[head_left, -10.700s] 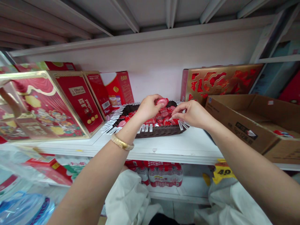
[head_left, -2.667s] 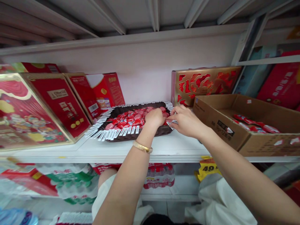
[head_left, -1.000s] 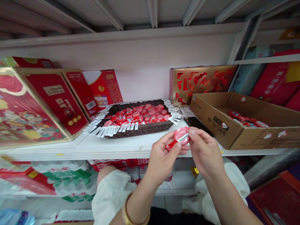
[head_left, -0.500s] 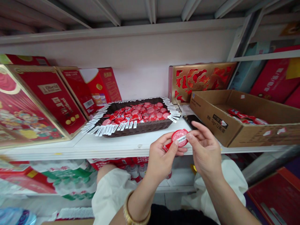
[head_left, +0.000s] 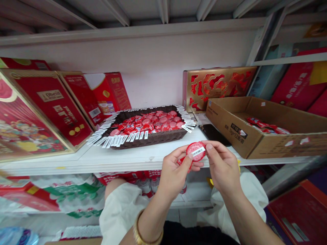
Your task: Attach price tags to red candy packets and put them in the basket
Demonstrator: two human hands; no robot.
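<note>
A: Nearest, in front of the dark wicker basket [head_left: 158, 139]?
B: Loose, creased white cloth [head_left: 125, 204] over the knees; around the left wrist, a ridged gold bangle [head_left: 137, 233].

A: And the hands?
B: Both in front of the basket, toward its right end. Left hand [head_left: 176, 173] grasping a round red packet [head_left: 192, 145] between thumb and fingers; right hand [head_left: 223, 165] pinching its right edge. Across the packet's finely patterned pink disc, a slanting white barcode label [head_left: 198, 151].

A: Under the basket?
B: Smooth white shelf [head_left: 122, 157], ridged along the front lip. Lower, to the basket's left, shrink-wrapped bottles [head_left: 76, 197] in green and clear plastic.

A: Inside the basket?
B: A heap of glossy, crinkled red packets [head_left: 153, 121]. Around the woven rim, narrow white barcode strips [head_left: 120, 140], fanned outward like a fringe.

A: Right of the basket?
B: Flat black slab [head_left: 213, 132], then an open, matt cardboard carton [head_left: 227, 131] with some red packs [head_left: 265, 126] inside.

A: Left of it?
B: Tall, shiny red-and-gold box [head_left: 46, 105]; farther back, a slimmer red box [head_left: 116, 90].

A: Farthest?
B: Behind the basket to the right, a gold box [head_left: 219, 83] with swirling red shapes; straight behind, a plain pale wall [head_left: 153, 71]; overhead, grey metal ribs [head_left: 163, 8].
</note>
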